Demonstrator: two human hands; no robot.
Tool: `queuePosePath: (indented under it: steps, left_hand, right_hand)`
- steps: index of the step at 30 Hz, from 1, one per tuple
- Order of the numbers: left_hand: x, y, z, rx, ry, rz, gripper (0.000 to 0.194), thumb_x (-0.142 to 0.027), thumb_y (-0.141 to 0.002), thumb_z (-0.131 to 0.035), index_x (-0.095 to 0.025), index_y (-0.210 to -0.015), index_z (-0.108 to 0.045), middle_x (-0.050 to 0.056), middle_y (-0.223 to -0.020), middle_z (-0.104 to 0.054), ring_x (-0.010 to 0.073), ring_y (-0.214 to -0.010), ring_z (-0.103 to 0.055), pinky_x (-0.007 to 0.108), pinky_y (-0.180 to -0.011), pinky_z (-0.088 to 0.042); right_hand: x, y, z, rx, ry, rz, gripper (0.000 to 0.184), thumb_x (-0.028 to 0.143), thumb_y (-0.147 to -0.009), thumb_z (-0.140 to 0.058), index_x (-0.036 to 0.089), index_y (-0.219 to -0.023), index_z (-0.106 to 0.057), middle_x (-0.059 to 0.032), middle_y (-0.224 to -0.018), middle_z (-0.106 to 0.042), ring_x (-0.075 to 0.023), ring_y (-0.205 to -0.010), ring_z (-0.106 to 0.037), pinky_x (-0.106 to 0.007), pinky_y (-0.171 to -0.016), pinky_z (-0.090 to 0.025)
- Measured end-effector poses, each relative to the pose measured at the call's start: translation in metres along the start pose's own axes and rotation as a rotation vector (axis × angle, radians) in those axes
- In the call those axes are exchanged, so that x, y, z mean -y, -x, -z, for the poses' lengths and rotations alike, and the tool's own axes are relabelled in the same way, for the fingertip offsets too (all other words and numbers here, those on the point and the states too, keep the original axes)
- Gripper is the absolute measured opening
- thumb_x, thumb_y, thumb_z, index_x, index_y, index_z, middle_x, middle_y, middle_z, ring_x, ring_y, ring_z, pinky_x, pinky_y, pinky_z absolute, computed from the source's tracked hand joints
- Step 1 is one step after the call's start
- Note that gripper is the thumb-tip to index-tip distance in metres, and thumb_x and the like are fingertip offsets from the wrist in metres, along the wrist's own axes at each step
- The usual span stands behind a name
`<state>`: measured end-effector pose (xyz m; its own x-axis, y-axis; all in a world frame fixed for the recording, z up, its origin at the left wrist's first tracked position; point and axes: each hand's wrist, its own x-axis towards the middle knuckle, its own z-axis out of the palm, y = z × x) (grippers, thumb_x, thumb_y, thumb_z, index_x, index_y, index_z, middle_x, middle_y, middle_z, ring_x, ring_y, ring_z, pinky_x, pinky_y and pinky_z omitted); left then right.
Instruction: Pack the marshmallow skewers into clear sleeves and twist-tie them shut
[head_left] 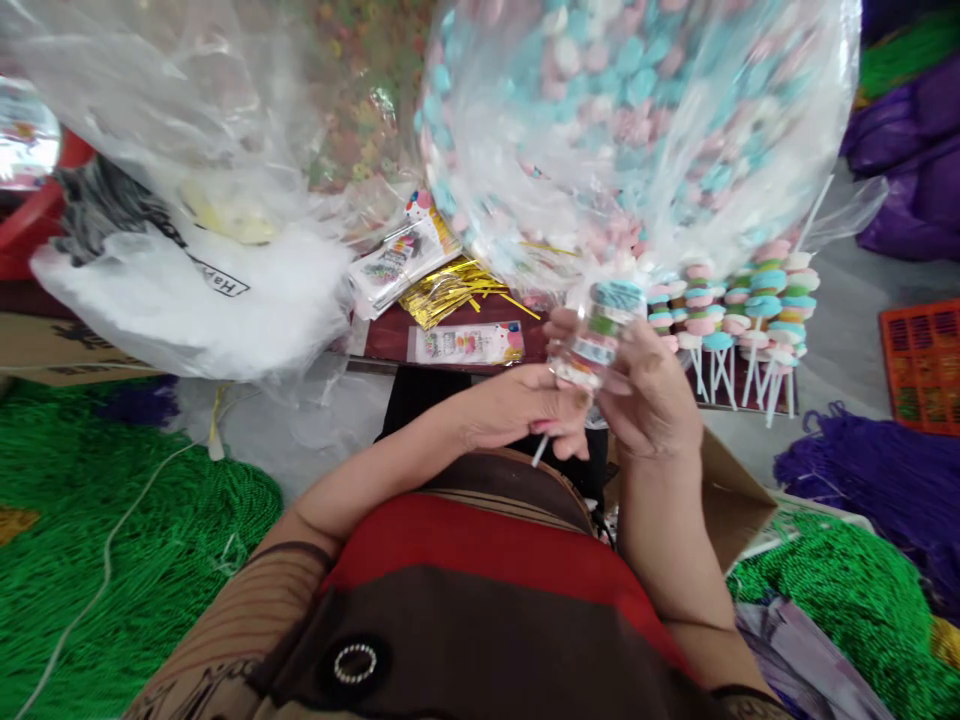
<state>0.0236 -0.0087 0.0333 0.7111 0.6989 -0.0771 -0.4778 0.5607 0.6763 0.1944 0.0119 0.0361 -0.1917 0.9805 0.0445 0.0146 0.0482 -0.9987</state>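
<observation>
A marshmallow stick [609, 325] with blue, green and white pieces is inside a clear printed bag in front of my body. My left hand [517, 405] is closed round its lower end, and the white stick pokes out below the fingers. On the other side, my right hand [656, 385] grips the bagged marshmallows, with fingers curled along them. Just past my left hand lies a flat printed bag [469, 343]. Gold twist ties [446, 292] and a stack of printed bags [397, 262] lie behind it. Several unbagged marshmallow sticks [765, 305] are grouped right of my right hand.
A large clear bag of loose marshmallows [637, 120] fills the back. White plastic bags [217, 290] cover the table's left. Green bead strands [135, 540] heap on the left; more green beads [840, 590], purple strands [877, 500] and an orange crate [922, 365] are at right.
</observation>
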Motion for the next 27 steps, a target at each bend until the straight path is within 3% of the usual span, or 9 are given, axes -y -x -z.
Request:
queuePosePath:
  steps: [3,8,10,14,16,18,21,23,27]
  left_hand:
    - [0.006,-0.001,0.002,0.032,-0.151,0.041,0.052,-0.066,-0.082,-0.073,-0.02,-0.068,-0.053,-0.007,-0.054,-0.043,0.0126,-0.053,-0.056,0.034,-0.069,-0.054]
    - [0.003,0.0,0.02,-0.444,-0.903,-0.1,0.012,-0.028,-0.091,-0.069,-0.02,-0.096,-0.062,0.002,-0.078,-0.067,0.0179,-0.074,-0.064,0.031,-0.075,-0.05]
    - [-0.001,0.003,0.024,-0.49,-0.96,-0.132,0.006,-0.025,-0.092,-0.065,-0.02,-0.091,-0.062,0.004,-0.081,-0.067,0.0184,-0.077,-0.065,0.03,-0.075,-0.05]
    - [-0.007,0.014,0.024,-0.021,-0.521,0.092,0.035,-0.053,-0.094,-0.061,-0.02,-0.083,-0.059,-0.006,-0.055,-0.046,0.012,-0.047,-0.047,0.028,-0.056,-0.044]
    - [-0.007,0.016,0.023,0.092,-0.306,0.149,0.045,-0.065,-0.089,-0.063,-0.02,-0.084,-0.058,-0.009,-0.051,-0.038,0.0102,-0.041,-0.039,0.028,-0.051,-0.042]
    - [-0.005,0.015,0.023,-0.076,-0.332,0.062,0.039,-0.059,-0.09,-0.066,-0.022,-0.083,-0.055,-0.009,-0.052,-0.039,0.0103,-0.041,-0.038,0.028,-0.051,-0.039]
    - [-0.003,0.011,0.027,-0.589,-0.669,-0.152,0.024,-0.028,-0.09,-0.07,-0.023,-0.076,-0.051,-0.007,-0.058,-0.042,0.0107,-0.049,-0.04,0.026,-0.056,-0.034]
    - [-0.005,0.012,0.035,-0.807,-0.792,-0.226,0.026,-0.015,-0.086,-0.072,-0.022,-0.072,-0.052,-0.006,-0.059,-0.044,0.0103,-0.051,-0.039,0.026,-0.058,-0.031]
    - [-0.015,0.02,0.052,-0.813,-0.428,-0.27,0.022,-0.033,-0.094,-0.069,-0.021,-0.077,-0.059,-0.009,-0.052,-0.042,0.0076,-0.042,-0.036,0.022,-0.048,-0.032]
  right_hand:
    - [0.0,-0.004,-0.016,0.09,-0.109,-0.011,0.052,0.074,-0.084,-0.062,0.028,-0.108,-0.07,-0.0061,-0.083,-0.076,-0.028,-0.092,-0.076,-0.046,-0.079,-0.064]
    - [-0.004,-0.002,-0.043,-0.198,-0.095,0.084,0.025,0.049,-0.088,-0.074,0.028,-0.101,-0.065,-0.0025,-0.086,-0.077,-0.0257,-0.098,-0.077,-0.047,-0.091,-0.063]
    - [-0.003,-0.001,-0.044,-0.225,-0.111,0.106,0.023,0.045,-0.088,-0.076,0.029,-0.099,-0.065,-0.0019,-0.09,-0.078,-0.0239,-0.096,-0.077,-0.045,-0.092,-0.063]
    - [0.009,-0.002,-0.03,0.103,-0.252,-0.013,0.042,0.053,-0.078,-0.084,0.03,-0.11,-0.068,-0.0024,-0.098,-0.079,-0.0256,-0.095,-0.078,-0.047,-0.087,-0.065]
    - [0.012,-0.004,-0.026,0.177,-0.22,-0.047,0.042,0.053,-0.08,-0.083,0.031,-0.112,-0.069,-0.003,-0.099,-0.079,-0.0263,-0.094,-0.078,-0.047,-0.083,-0.066]
    - [0.008,-0.009,-0.029,0.074,-0.116,0.015,0.031,0.051,-0.085,-0.078,0.031,-0.108,-0.069,-0.0029,-0.097,-0.079,-0.0254,-0.095,-0.078,-0.045,-0.082,-0.066]
    - [-0.008,-0.02,-0.038,-0.119,0.024,0.123,0.029,0.053,-0.089,-0.074,0.03,-0.105,-0.068,-0.0025,-0.099,-0.079,-0.0231,-0.098,-0.077,-0.042,-0.085,-0.065]
    - [-0.02,-0.03,-0.04,-0.113,0.094,0.107,0.03,0.054,-0.09,-0.071,0.028,-0.105,-0.07,-0.0017,-0.095,-0.079,-0.0207,-0.092,-0.076,-0.039,-0.083,-0.064]
    - [-0.032,-0.051,-0.03,0.073,0.565,0.039,0.024,0.042,-0.095,-0.065,0.022,-0.103,-0.076,-0.0056,-0.092,-0.08,-0.023,-0.087,-0.074,-0.04,-0.082,-0.061]
